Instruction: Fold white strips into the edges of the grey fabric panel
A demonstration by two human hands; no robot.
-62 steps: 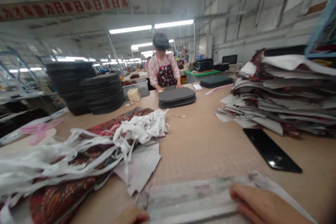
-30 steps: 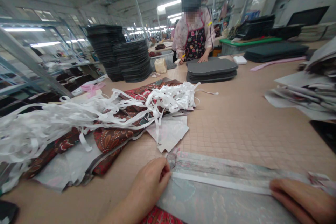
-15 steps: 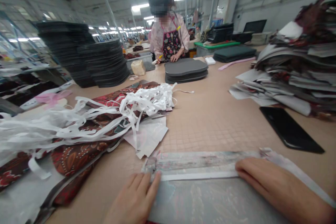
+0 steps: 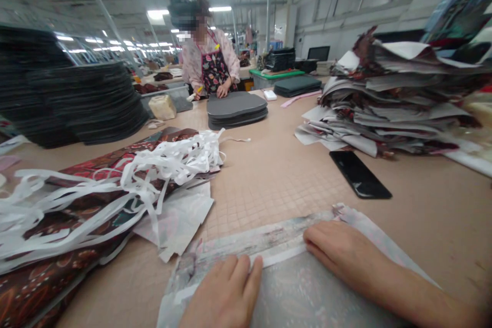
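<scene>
In front of me lies a pale grey-backed piece of fabric (image 4: 303,292), a faint print showing through. A narrow white tape (image 4: 286,256) runs across it near its far edge. My left hand (image 4: 226,289) rests on the tape with fingers stretched out, palm down. Further right, my right hand (image 4: 338,246) has its fingers together and bent, pinching the tape at the fabric; its thumb is mostly hidden. Between the two hands a short length of tape shows.
To the left, loose white tapes (image 4: 154,169) lie over brown patterned fabric (image 4: 34,287). A black phone (image 4: 359,174) and a tall stack of fabric pieces (image 4: 388,97) are at right. Across the table, a co-worker (image 4: 209,61) stands behind grey panels (image 4: 236,105). Dark stacks (image 4: 96,102) rise at back left.
My view has turned right, so the table's things appear further left. My left hand has slid right along the tape, nearer my right hand, which stays on the tape.
</scene>
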